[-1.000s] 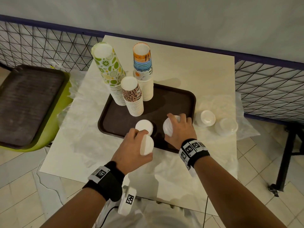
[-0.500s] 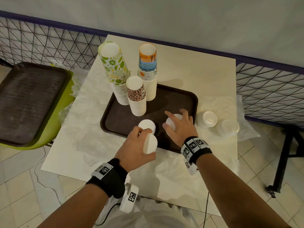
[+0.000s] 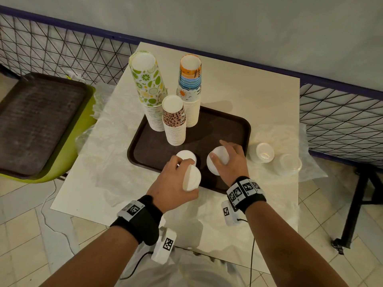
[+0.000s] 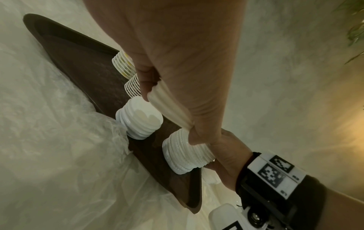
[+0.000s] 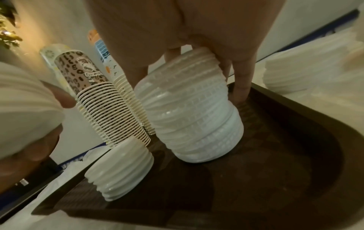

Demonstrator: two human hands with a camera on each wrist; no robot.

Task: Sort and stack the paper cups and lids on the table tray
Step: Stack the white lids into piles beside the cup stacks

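Observation:
On the table a brown tray (image 3: pixel 232 125) carries three tall cup stacks at its back left: lime-print (image 3: pixel 148 83), orange-and-blue (image 3: pixel 190 79) and leopard-print (image 3: pixel 173 119). A short stack of white lids (image 3: pixel 186 155) stands near the tray's front edge. Just in front of it, my left hand (image 3: pixel 176 179) grips a tilted bundle of white lids (image 3: pixel 192 179). My right hand (image 3: pixel 226 160) grips a taller lid stack (image 5: pixel 193 112) from above; it leans, with its bottom on the tray floor. The left wrist view shows the gripped lids (image 4: pixel 169 107) above the short stack (image 4: pixel 139 119).
Two more lid stacks (image 3: pixel 263 153) (image 3: pixel 289 164) lie on crumpled plastic wrap on the table, right of the tray. A second brown tray (image 3: pixel 35 121) rests on a green chair at the left. A wire fence (image 3: pixel 342 121) runs behind the table.
My right hand's fingers have shifted on its lid stack, which stays at the same spot on the tray. My left hand keeps its lids beside the short stack.

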